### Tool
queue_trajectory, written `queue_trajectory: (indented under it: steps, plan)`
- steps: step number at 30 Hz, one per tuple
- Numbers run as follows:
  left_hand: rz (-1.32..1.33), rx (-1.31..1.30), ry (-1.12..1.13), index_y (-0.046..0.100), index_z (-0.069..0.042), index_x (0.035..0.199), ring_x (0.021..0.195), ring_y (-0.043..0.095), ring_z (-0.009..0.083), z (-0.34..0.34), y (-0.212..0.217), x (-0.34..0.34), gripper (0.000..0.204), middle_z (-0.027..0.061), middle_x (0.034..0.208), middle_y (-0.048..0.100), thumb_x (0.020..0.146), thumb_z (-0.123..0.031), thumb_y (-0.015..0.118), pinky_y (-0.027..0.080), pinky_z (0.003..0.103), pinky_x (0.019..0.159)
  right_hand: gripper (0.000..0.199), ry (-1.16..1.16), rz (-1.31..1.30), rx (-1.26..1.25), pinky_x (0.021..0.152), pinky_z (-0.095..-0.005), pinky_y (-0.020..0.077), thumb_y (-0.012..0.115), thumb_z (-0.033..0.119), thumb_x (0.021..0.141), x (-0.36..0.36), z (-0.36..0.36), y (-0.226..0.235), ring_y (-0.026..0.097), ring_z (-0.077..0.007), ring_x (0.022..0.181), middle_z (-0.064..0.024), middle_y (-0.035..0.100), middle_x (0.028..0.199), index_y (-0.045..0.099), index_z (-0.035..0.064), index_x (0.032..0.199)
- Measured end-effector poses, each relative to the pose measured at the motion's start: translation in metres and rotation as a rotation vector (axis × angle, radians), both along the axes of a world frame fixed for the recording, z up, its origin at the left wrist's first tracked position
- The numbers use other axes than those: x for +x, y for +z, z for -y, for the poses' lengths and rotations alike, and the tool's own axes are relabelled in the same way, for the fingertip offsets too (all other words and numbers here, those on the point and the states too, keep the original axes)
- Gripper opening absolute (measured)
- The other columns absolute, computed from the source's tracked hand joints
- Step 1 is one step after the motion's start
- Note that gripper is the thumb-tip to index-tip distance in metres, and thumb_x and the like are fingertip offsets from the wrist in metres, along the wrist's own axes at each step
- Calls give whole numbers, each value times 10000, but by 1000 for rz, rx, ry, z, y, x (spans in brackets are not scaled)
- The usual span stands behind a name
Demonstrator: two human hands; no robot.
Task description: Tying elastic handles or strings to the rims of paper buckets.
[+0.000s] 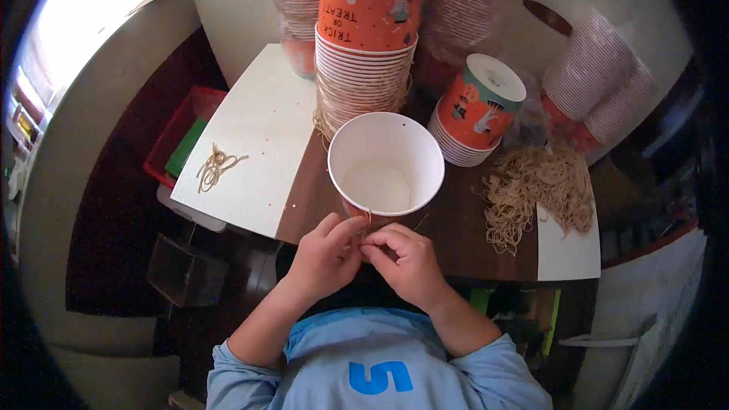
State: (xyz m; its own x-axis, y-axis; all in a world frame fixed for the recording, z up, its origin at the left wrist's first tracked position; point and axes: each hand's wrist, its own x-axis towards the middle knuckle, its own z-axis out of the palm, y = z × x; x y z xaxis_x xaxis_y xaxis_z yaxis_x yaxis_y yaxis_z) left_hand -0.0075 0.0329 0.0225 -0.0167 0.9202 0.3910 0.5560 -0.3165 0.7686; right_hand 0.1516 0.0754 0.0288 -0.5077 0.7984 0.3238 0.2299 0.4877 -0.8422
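Note:
An upright paper bucket with a white inside and an orange outer wall stands at the table's near edge, its mouth facing me. At its near side my left hand and my right hand meet, fingertips pinched together. Between them runs a thin tan twine that comes up to the bucket's rim. The fingers cover most of the twine, so I cannot see whether it is knotted. Both hands are closed, just below the rim.
Behind the bucket rises a tall stack of orange buckets with twine loops. A shorter bucket stack and a heap of tan twine lie right. Left are loose twine and a red crate. Wrapped stacks stand behind.

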Motion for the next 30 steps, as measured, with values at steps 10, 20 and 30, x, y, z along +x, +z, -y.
queue_trajectory:
  steps: [10, 20, 30]
  plan:
    - [218, 3, 162, 632, -26, 907, 649, 605, 162, -4, -39, 6, 131, 67, 769, 592, 781, -46, 665, 496, 270, 564, 85, -189, 170, 337, 651, -398, 489, 659, 88, 779, -3, -10, -8, 601, -298, 723, -110, 593, 801, 599, 56, 830]
    - [916, -322, 78, 662, 31, 912, 716, 581, 56, -1, -35, 9, 143, 23, 802, 660, 863, -100, 633, 467, 190, 634, 113, -108, -90, -196, 692, -283, 511, 623, 48, 830, -16, -18, -10, 642, -169, 791, -95, 667, 886, 657, -11, 920]
    - [967, -336, 101, 666, 38, 907, 701, 578, 56, 8, -30, 9, 137, 34, 805, 666, 850, -84, 641, 460, 186, 619, 175, 50, -287, -662, 733, -248, 523, 598, 84, 879, -18, -14, -19, 622, -107, 809, -61, 672, 922, 663, -22, 1002]
